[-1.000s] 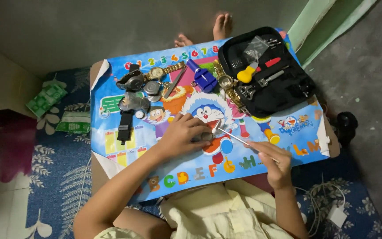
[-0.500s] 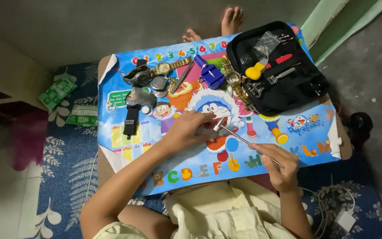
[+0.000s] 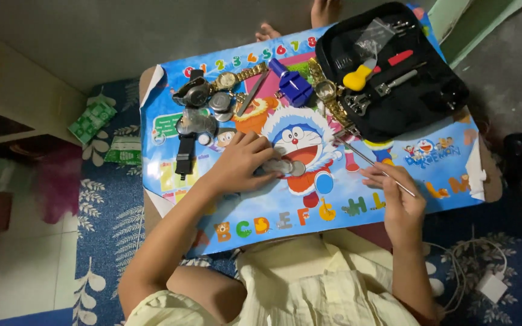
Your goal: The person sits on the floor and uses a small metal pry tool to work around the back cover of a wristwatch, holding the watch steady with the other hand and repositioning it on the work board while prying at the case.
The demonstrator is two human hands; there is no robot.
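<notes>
Low on the floor, over a blue leaf-patterned rug [image 3: 101, 199], stands a small table covered by a bright cartoon alphabet mat [image 3: 309, 208], and we inspect from above.

We note the left hand [image 3: 240, 163] resting palm down at mat centre, fingers curled around and pressing a small round silver watch part [image 3: 284, 166]; it holds that piece against the mat. Half a second ago this hand sat in much the same place, so the part has stayed pinned.

We record the right hand [image 3: 397, 196] closed in a pinch on a thin metal tool [image 3: 373, 163], most likely tweezers or a fine pick. Earlier its tip lay at the left fingers; now the tip points up and away, toward the gold watch band [image 3: 333, 105], clear of the pinned part. We judge the tool to have been drawn back between touches, with work on the part unfinished.

Also present: an open black tool case [image 3: 442, 99] at upper right with a yellow-handled tool [image 3: 357, 77], a blue block tool [image 3: 294, 87], and several watches [image 3: 203, 93] at upper left.
</notes>
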